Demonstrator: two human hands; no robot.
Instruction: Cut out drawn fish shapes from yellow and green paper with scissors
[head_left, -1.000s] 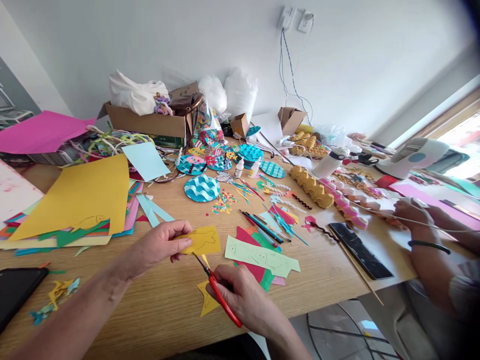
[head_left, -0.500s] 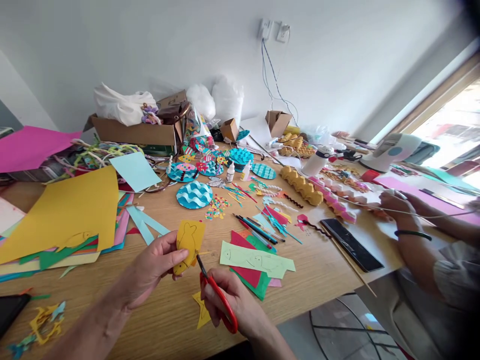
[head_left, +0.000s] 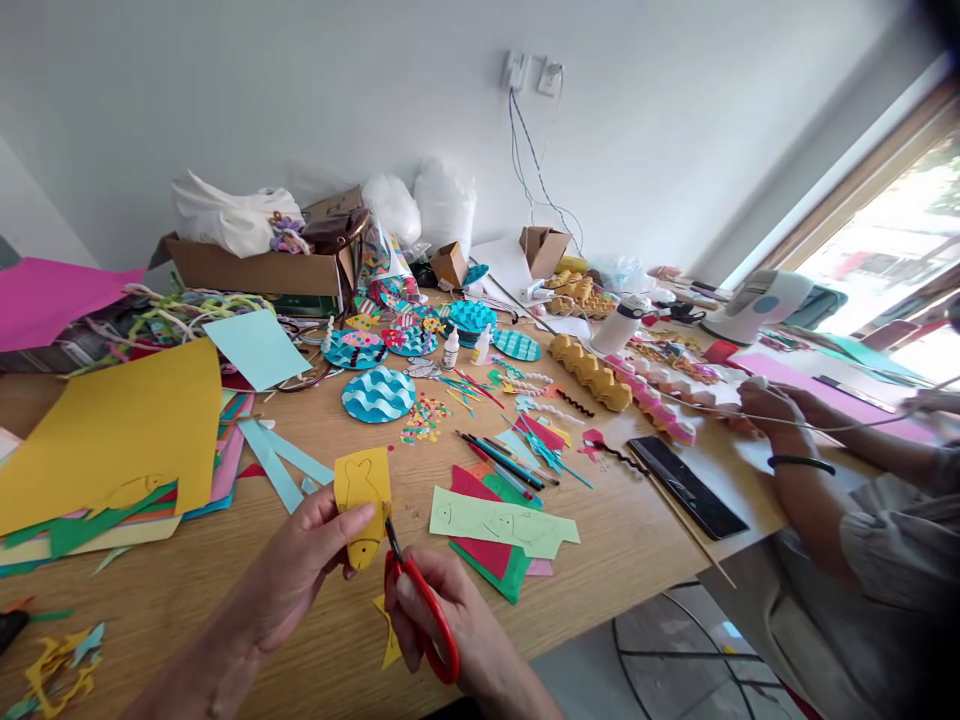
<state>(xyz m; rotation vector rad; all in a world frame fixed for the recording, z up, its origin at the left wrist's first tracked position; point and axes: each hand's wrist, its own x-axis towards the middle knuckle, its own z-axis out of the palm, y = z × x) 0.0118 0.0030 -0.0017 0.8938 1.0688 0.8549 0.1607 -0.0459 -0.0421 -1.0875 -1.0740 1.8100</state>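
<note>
so the left hand [head_left: 315,540] has a small rectangular yellow paper piece with a fish drawn in dark line [head_left: 371,475], grip pinching it, thumb flat on top. it's up over the wooden tabletop [head_left: 600,560]. right-hand [head_left: 450,590] grip is wrapped round some red-handled metal scissors [head_left: 435,605], tips by the paper's right edge; can't tell if the blades are parted. i'd guess the paper's feather-light, fairly stiff, easy to crease or tear, so hold the broad middle, not a thin edge. nearby: a flat pale green paper strip [head_left: 480,512], plus a round blue-and-white wavy disc [head_left: 377,393].
</note>
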